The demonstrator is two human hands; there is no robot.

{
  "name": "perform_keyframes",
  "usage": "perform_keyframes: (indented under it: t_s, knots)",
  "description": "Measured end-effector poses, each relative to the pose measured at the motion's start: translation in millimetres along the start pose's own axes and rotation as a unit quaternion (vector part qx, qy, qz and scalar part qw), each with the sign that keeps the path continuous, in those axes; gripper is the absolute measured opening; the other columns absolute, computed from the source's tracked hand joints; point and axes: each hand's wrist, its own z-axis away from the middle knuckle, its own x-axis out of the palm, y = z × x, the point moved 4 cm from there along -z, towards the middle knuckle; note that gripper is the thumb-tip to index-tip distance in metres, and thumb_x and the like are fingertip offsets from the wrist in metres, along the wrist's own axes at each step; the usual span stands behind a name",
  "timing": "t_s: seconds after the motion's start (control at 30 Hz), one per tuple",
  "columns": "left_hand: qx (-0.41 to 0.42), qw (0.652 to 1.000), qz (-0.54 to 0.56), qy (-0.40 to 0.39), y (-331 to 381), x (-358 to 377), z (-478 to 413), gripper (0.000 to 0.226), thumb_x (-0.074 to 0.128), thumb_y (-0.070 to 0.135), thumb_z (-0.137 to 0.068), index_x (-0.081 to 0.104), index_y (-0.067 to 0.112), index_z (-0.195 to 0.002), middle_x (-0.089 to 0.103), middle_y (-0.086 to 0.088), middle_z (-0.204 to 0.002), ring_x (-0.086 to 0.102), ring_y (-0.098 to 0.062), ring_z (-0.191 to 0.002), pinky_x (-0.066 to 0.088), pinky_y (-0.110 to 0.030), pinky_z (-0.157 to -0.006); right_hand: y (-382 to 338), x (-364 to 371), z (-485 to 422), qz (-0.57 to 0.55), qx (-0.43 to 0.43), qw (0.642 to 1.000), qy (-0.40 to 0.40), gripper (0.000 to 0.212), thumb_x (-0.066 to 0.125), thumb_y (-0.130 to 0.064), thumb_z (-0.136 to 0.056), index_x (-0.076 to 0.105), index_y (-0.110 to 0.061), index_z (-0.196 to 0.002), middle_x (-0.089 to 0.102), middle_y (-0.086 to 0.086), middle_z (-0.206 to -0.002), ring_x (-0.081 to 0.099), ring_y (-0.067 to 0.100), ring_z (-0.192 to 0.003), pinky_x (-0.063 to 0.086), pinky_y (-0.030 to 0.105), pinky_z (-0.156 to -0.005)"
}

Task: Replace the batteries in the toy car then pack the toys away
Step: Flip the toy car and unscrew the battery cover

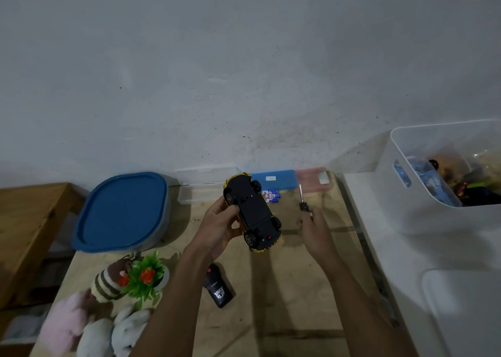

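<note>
The left hand (pixel 221 225) grips the toy car (pixel 250 211) belly-up above the table (pixel 284 289). The right hand (pixel 315 229) holds a screwdriver (pixel 303 200) just beside it, tip pointing away. A remote (pixel 219 286) lies below.

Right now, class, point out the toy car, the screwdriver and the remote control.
toy car (pixel 252 213): head view, on its black underside.
screwdriver (pixel 301 194): head view, on its metal shaft.
remote control (pixel 219 286): head view, on its black body.
</note>
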Motion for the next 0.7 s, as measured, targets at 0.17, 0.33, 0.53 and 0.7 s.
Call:
perform_keyframes:
  t_s: [0.17, 0.33, 0.53, 0.7]
  knots:
    - [0.015, 1.000, 0.002, 0.009, 3, -6, -2, 0.037, 0.055, -0.001, -0.094, 0.068, 0.024, -0.119, 0.060, -0.010, -0.103, 0.046, -0.030, -0.092, 0.053, -0.046, -0.076, -65, -3, 24, -0.001, -0.109, 0.987, -0.121, 0.005, 0.058, -0.028, -0.095, 0.062, -0.030, -0.095, 0.062, -0.009, -0.076, 0.055, 0.007, -0.068, 0.044, 0.026, -0.068]
    - [0.032, 0.999, -0.022, 0.001, 9, -6, 0, 0.043, 0.057, 0.000, -0.094, 0.064, 0.028, -0.125, 0.069, -0.005, -0.103, 0.058, -0.026, -0.093, 0.056, -0.048, -0.077, -86, 1, 31, 0.103, -0.135, 0.977, -0.132, 0.004, 0.066, -0.035, -0.089, 0.067, -0.032, -0.092, 0.070, -0.015, -0.092, 0.063, -0.004, -0.083, 0.045, 0.022, -0.070]
    - [0.042, 0.999, -0.029, -0.010, 10, -7, 3, 0.045, 0.065, 0.007, -0.084, 0.067, 0.032, -0.121, 0.065, -0.008, -0.107, 0.055, -0.029, -0.098, 0.056, -0.046, -0.075, -89, 3, 31, 0.151, -0.136, 0.972, -0.114, 0.009, 0.066, -0.041, -0.087, 0.067, -0.033, -0.089, 0.070, -0.014, -0.093, 0.064, 0.001, -0.083, 0.052, 0.033, -0.081]
    - [0.044, 0.998, -0.037, -0.014, 15, -4, 5, 0.046, 0.067, 0.012, -0.079, 0.068, 0.035, -0.119, 0.066, -0.008, -0.107, 0.057, -0.029, -0.097, 0.057, -0.046, -0.077, -98, 1, 35, 0.164, -0.151, 0.968, -0.114, 0.005, 0.067, -0.040, -0.087, 0.065, -0.037, -0.083, 0.069, -0.019, -0.087, 0.063, -0.005, -0.079, 0.051, 0.027, -0.074]
